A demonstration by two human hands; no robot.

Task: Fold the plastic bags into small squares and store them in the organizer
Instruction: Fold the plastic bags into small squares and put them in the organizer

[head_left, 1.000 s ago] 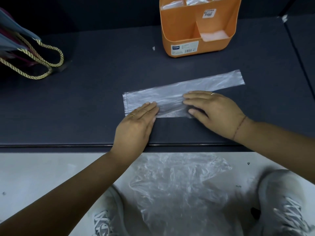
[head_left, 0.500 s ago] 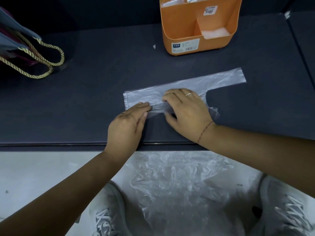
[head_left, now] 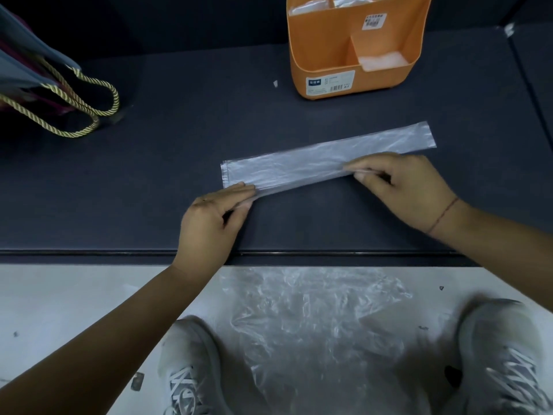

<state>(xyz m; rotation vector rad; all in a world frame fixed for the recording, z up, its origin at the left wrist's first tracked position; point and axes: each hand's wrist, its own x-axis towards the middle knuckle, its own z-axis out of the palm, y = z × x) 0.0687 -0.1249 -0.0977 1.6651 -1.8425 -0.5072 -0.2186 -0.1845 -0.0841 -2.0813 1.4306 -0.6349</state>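
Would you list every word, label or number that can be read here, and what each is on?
Barcode sticker on the organizer's inner wall: print too small to read.
Front label with a blue square: blurred, unreadable.
No other text shows.

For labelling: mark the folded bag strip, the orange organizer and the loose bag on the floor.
Folded bag strip (head_left: 299, 167): head view, strip's middle.
Orange organizer (head_left: 317, 49): head view, front wall.
Loose bag (head_left: 314, 319): head view, crumpled middle.

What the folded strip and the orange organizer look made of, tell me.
The strip: thin clear plastic film, glossy; translucent, with fine crinkles catching light. The organizer: probably rigid moulded plastic, smooth satin orange; thin even walls and dividers, stick-on labels.
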